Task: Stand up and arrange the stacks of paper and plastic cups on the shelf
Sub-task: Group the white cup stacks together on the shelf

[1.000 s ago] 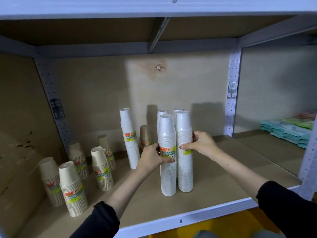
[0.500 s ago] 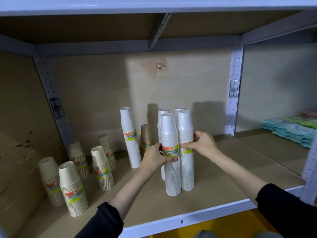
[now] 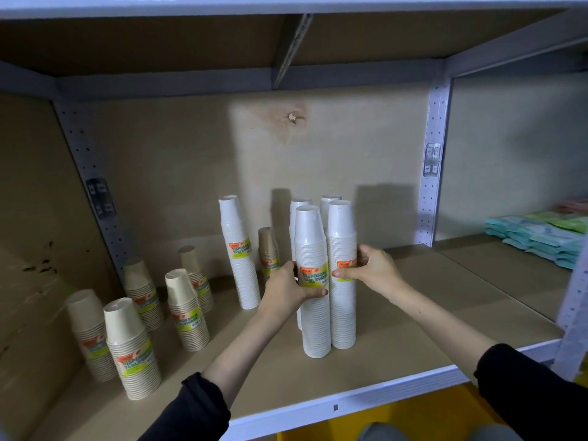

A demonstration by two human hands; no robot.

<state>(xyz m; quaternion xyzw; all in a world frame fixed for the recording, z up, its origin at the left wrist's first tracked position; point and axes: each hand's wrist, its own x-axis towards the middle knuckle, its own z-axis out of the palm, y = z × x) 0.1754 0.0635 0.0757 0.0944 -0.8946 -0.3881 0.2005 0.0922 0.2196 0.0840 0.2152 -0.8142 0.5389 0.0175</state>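
Note:
Several tall white cup stacks stand upright mid-shelf. My left hand [image 3: 288, 288] grips the front left white stack [image 3: 313, 316] at its label. My right hand [image 3: 370, 268] holds the front right white stack [image 3: 343, 300] beside it; the two touch. Two more white stacks [image 3: 329, 203] stand right behind them, mostly hidden. A lone white stack [image 3: 240, 253] stands further left. Several short brown paper cup stacks [image 3: 133, 348] stand at the left, and one brown stack [image 3: 268, 246] is at the back.
The wooden shelf board [image 3: 397, 338] has a white metal front edge [image 3: 350, 405]. White perforated uprights [image 3: 434, 160] frame the bay. Packets in teal and green [image 3: 547, 233] lie on the neighbouring shelf at right. An upper shelf hangs overhead.
Both hands slid the two front white stacks a little back and to the right, closer to the stacks behind. The grips are unchanged.

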